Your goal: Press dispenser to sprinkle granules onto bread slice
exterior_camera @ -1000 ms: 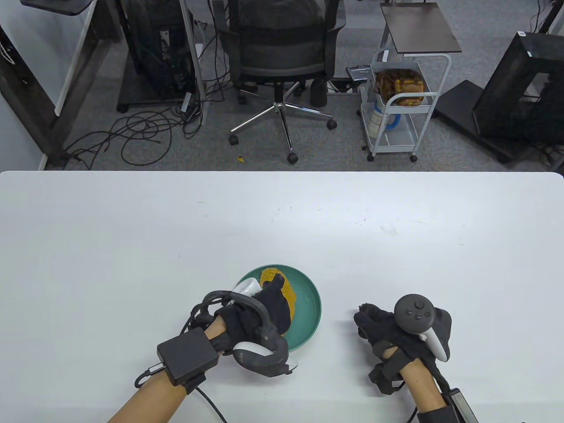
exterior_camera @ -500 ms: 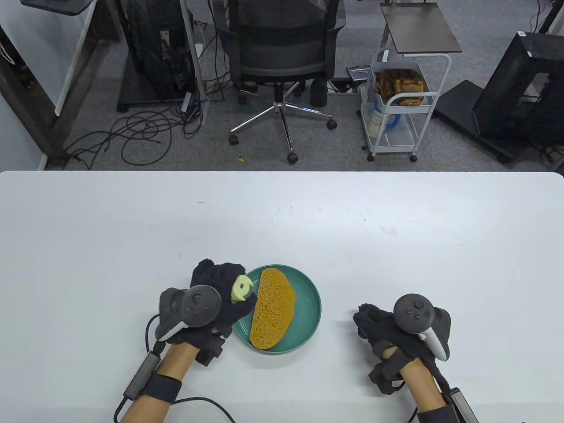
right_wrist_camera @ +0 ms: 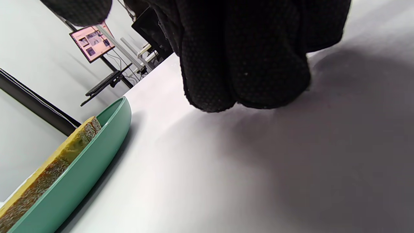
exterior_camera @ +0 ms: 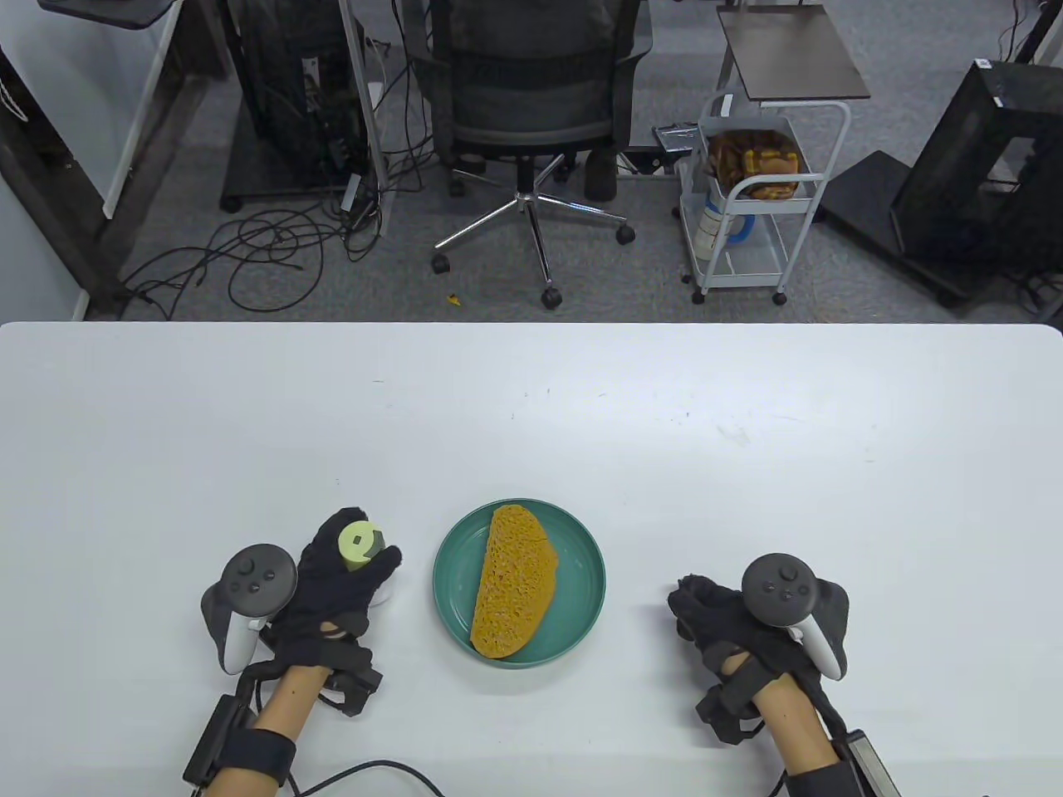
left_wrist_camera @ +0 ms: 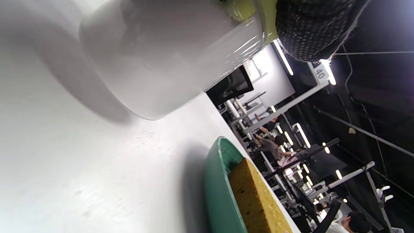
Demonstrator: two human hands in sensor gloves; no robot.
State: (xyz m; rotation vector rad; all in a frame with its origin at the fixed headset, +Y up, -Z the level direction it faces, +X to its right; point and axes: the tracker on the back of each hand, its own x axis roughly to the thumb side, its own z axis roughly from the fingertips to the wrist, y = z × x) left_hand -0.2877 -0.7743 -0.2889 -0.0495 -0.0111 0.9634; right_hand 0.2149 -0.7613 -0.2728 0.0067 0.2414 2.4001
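Observation:
A brown bread slice (exterior_camera: 515, 579) lies on a green plate (exterior_camera: 581, 573) near the table's front middle; both show in the left wrist view (left_wrist_camera: 258, 200) and the right wrist view (right_wrist_camera: 48, 174). My left hand (exterior_camera: 336, 581) grips a white dispenser with a yellow-green top (exterior_camera: 359, 545), standing it upright on the table left of the plate. In the left wrist view the dispenser's white body (left_wrist_camera: 161, 61) sits on the table, a gloved fingertip (left_wrist_camera: 310, 29) at its green top. My right hand (exterior_camera: 731, 631) rests curled on the table right of the plate, holding nothing.
The white table (exterior_camera: 531, 398) stretches far behind the plate. Beyond its far edge stand an office chair (exterior_camera: 531, 108) and a white trolley (exterior_camera: 747, 199). Cables trail from both wrists at the front edge.
My left hand carried the dispenser from over the bread leftward, turned it upright and set it down on the table beside the plate. The right hand stayed still.

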